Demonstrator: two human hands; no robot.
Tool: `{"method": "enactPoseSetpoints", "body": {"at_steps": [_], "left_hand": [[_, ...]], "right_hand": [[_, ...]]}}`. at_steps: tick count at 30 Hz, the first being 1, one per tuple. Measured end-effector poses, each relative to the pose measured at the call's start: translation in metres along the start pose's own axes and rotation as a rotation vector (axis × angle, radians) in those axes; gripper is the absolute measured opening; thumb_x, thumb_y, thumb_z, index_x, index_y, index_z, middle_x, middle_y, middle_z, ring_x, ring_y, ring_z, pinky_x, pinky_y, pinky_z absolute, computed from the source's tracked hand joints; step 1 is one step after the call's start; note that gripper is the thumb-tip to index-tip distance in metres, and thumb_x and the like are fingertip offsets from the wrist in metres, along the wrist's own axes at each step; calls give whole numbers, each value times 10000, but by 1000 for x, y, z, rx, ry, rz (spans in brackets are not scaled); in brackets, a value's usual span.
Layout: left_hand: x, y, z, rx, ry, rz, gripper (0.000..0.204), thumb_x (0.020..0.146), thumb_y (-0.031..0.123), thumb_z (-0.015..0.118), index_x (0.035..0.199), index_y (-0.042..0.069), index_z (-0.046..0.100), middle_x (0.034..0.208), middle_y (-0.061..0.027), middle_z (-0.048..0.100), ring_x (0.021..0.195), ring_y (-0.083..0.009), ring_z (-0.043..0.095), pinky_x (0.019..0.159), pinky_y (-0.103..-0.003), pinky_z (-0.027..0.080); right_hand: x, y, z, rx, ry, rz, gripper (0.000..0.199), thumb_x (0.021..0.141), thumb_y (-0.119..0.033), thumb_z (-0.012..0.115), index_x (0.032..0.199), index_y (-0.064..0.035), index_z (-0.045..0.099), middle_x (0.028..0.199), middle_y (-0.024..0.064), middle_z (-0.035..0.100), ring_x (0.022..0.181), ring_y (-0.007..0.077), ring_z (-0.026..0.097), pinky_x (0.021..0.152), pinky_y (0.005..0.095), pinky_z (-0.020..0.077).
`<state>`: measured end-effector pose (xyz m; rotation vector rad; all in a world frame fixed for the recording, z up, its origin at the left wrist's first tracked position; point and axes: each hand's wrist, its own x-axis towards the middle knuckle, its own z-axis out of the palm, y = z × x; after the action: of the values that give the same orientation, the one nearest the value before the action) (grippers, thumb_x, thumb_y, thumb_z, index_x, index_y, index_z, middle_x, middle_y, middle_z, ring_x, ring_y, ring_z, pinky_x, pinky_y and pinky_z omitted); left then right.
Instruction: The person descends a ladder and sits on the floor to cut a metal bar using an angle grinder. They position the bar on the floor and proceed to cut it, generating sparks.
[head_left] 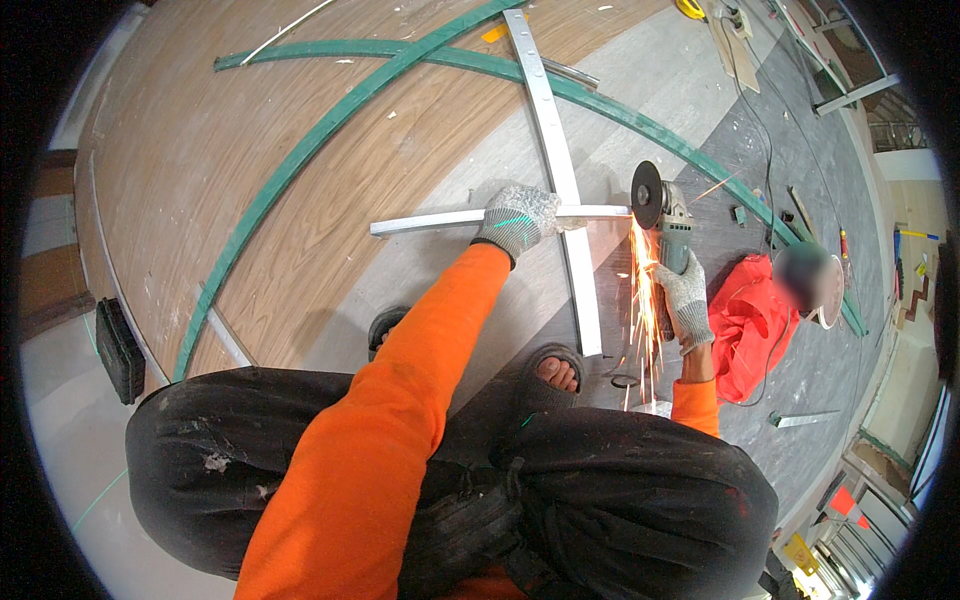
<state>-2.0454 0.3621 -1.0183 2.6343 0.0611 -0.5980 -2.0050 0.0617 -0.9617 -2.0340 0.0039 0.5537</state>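
Observation:
My left hand (520,215), in a grey knitted glove, is closed around a thin pale metal bar (425,222). The bar lies crosswise over a long white metal channel with holes (549,120). In my right hand (686,300), also gloved, is the body of an angle grinder (677,232). Its dark disc (648,195) meets the bar's right end. Orange sparks (643,275) stream from there toward me, passing beside my right hand. The exact contact point is hidden by the glare.
Two long green strips (300,185) cross on the floor beyond my hands. A red cloth (745,330) lies right of the grinder, beside a blurred round thing. A dark cord (768,150) runs along the right. My sandalled foot (553,380) is close to the sparks. A black case (120,350) sits far left.

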Motion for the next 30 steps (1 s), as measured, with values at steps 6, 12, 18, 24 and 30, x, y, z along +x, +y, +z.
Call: {"method": "enactPoseSetpoints", "body": {"at_steps": [6,12,18,24,30], "left_hand": [[2,-5,7,-12,52,24,727,957,762,499,1176,111,739,1128,-201,762,1085,-347,735,958,-488,573],[1,-2,4,-18,43,22,757,945,781,496,1180,103,737,1135,-201,760,1089,-355,731,960,-492,572],[5,-1,2,-10,-36,-16,756,946,778,494,1224,114,725,1194,-196,748,1138,-346,718,979,-501,569],[10,-8,15,21,31,10,707,950,767,510,1165,130,731,1125,-180,761,1076,-348,732,952,-500,567],[4,-4,8,-2,34,5,684,964,747,507,1157,133,737,1125,-179,761,1080,-346,730,954,-497,566]], "right_hand": [[3,2,-1,-15,-19,26,498,827,-96,803,1294,-18,649,1111,84,727,980,180,680,891,337,544],[0,2,-2,26,-17,2,469,840,-79,793,1284,-20,653,1097,73,726,964,171,674,876,330,545],[2,-1,0,31,-29,70,474,841,-67,788,1290,-13,647,1090,74,730,944,175,678,875,334,547],[2,-2,2,19,2,70,470,826,-56,790,1273,-14,650,1072,73,726,923,172,676,858,330,548],[8,13,-3,-3,5,57,482,822,-72,798,1274,-17,640,1057,65,712,913,164,664,834,324,542]]}}
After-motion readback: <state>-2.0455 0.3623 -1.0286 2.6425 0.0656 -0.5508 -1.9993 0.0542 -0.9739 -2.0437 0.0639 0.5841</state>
